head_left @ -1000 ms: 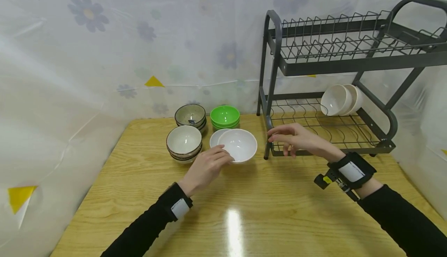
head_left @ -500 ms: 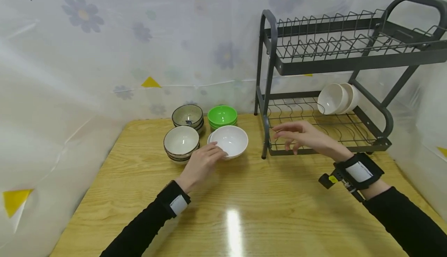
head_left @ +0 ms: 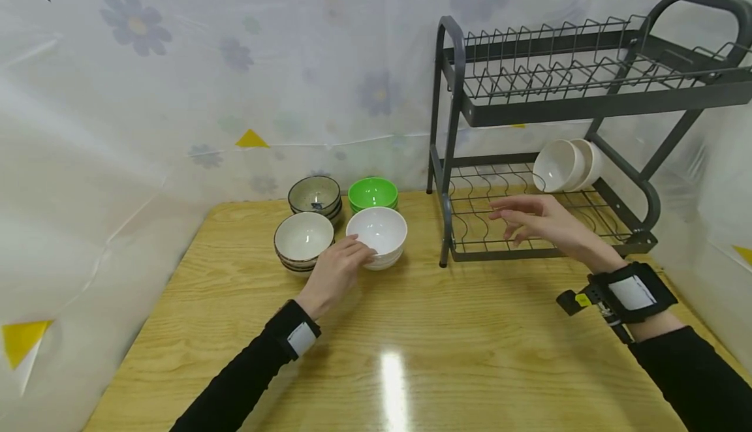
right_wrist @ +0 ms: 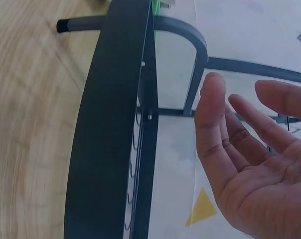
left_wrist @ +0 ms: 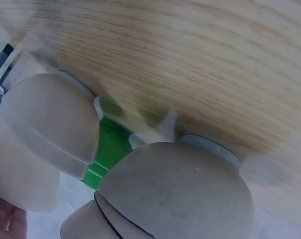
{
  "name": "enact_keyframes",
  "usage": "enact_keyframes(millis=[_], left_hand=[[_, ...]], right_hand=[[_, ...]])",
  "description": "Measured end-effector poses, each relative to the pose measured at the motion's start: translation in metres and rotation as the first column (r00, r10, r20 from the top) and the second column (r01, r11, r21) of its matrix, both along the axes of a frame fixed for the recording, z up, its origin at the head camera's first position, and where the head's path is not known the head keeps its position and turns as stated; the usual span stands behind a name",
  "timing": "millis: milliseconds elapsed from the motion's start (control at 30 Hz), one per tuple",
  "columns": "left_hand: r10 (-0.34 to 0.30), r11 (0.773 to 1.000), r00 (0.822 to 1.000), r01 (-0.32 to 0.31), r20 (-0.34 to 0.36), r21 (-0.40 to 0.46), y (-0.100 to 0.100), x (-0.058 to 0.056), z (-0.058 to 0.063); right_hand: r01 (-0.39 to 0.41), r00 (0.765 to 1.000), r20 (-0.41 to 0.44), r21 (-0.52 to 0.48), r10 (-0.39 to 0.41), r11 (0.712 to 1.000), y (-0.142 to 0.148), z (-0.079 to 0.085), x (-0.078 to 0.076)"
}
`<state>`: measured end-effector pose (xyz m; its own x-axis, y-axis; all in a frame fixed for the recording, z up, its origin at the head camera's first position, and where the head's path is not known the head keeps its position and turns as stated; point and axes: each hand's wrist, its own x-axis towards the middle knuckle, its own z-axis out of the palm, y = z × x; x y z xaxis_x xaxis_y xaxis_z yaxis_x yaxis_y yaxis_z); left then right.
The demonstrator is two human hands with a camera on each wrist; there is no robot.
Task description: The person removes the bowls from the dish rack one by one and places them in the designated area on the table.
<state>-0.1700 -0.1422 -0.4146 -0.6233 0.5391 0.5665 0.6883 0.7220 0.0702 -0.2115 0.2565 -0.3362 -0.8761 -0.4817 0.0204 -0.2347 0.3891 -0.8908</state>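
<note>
My left hand [head_left: 337,272] pinches the near-left rim of a white bowl [head_left: 378,231]. This bowl sits over a second white bowl [left_wrist: 56,114], which the left wrist view shows beneath it; from the head it is mostly hidden. Left of my hand stands a stack of brown-rimmed bowls [head_left: 304,239], with a stack of grey-brown bowls [head_left: 314,195] behind it. Green bowls [head_left: 373,194] stand behind the white pair. My right hand [head_left: 543,223] holds nothing, its fingers loosely bent in front of the lower tier of the dark dish rack [head_left: 540,115].
Two white bowls [head_left: 558,166] lean on their sides at the right of the rack's lower tier. The rack's near-left leg [head_left: 444,249] stands right of the white bowls. Plastic sheeting [head_left: 329,79] hangs behind the wooden table [head_left: 352,367].
The upper white bowl has moved left with my left hand until it covers most of the other white bowl. My right hand has drawn back to the right.
</note>
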Motion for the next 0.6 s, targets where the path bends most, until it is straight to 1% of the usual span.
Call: enact_keyframes(millis=[167,300,433,600], left_hand=[[0.029,1.000,0.999,-0.029,0.033,0.002,0.000,-0.001,-0.002],[0.053,0.999,0.997,-0.053,0.050,0.000,0.001,-0.002,-0.003],[0.067,0.998,0.996,-0.067,0.066,-0.003,0.001,-0.002,-0.004],[0.074,0.997,0.993,-0.074,0.093,-0.007,0.001,-0.002,-0.007]], right_hand=[[0.048,0.994,-0.099,0.010,-0.047,0.999,0.015,-0.001,0.000],[0.125,0.978,-0.171,0.021,-0.120,0.992,0.027,-0.001,-0.002],[0.233,0.950,-0.225,0.044,-0.218,0.971,0.038,0.000,-0.006],[0.358,0.901,-0.288,0.068,-0.325,0.931,0.051,0.001,-0.011]])
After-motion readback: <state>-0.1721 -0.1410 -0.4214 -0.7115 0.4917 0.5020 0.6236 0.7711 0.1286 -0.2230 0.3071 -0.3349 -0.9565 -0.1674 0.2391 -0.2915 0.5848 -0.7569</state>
